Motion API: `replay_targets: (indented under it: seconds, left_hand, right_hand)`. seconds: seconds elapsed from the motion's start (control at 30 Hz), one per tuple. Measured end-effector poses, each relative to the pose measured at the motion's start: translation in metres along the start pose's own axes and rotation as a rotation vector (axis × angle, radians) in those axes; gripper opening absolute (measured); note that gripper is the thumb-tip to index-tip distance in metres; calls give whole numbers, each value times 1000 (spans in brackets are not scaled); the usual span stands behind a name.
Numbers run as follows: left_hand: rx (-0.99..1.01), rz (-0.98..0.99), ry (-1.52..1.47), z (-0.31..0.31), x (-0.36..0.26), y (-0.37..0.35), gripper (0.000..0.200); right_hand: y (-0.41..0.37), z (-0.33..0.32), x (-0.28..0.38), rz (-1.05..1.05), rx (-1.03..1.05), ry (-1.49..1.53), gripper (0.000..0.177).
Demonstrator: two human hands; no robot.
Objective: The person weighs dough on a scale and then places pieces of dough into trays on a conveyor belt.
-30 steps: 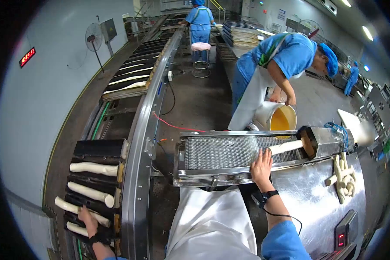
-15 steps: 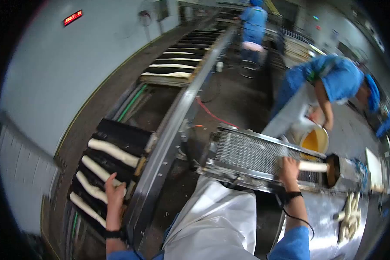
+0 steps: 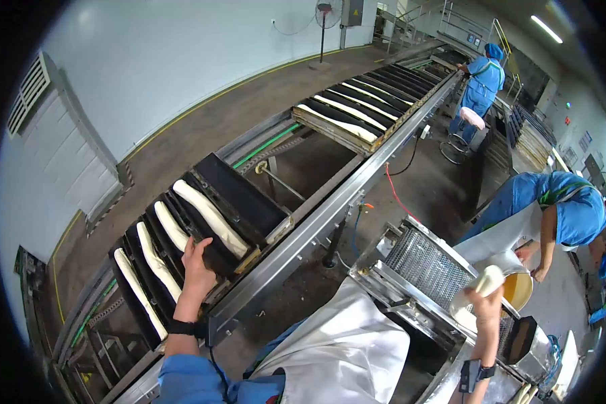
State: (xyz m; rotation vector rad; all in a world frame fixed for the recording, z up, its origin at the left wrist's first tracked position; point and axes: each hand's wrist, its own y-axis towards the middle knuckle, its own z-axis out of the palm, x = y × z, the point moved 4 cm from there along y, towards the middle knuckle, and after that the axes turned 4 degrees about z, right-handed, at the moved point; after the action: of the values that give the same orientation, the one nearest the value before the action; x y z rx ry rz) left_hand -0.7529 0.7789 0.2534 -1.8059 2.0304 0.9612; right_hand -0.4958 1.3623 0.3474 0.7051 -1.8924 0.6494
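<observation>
Pale dough strips lie side by side in a black grooved tray at my left. My left hand is over the near end of one dough strip, its fingers curled around that end, which they largely hide. Another dough strip lies in the groove to its right. In my right hand is a soft, bent dough strip, gripped above the metal mesh belt. Part of this piece hangs down on the left of the hand.
A steel rail runs along the tray line, where another tray of dough stands farther up. One co-worker bends over a bucket beyond the belt; another person stands at the far end. A red hose hangs by the rail.
My right hand has raised a dough strip off the mesh belt. My left hand stays at the tray. The view has turned, so trays and belt appear shifted.
</observation>
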Motion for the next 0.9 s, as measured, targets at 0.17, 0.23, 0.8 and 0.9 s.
replay_targets:
  seconds: [0.17,0.23,0.8,0.9]
  left_hand:
    - [5,69,74,-22,-15,5,66]
    - [-4,159,-158,-24,-23,12,56]
    - [46,-17,-277,40,-19,-5,63]
    - [-5,-338,-956,48,22,-1,66]
  right_hand:
    - [-51,68,137,-408,108,548,74]
    - [-71,114,175,-400,447,698,89]
    - [-19,46,-127,19,3,-162,55]
    - [-53,-28,-200,-90,-420,-831,60]
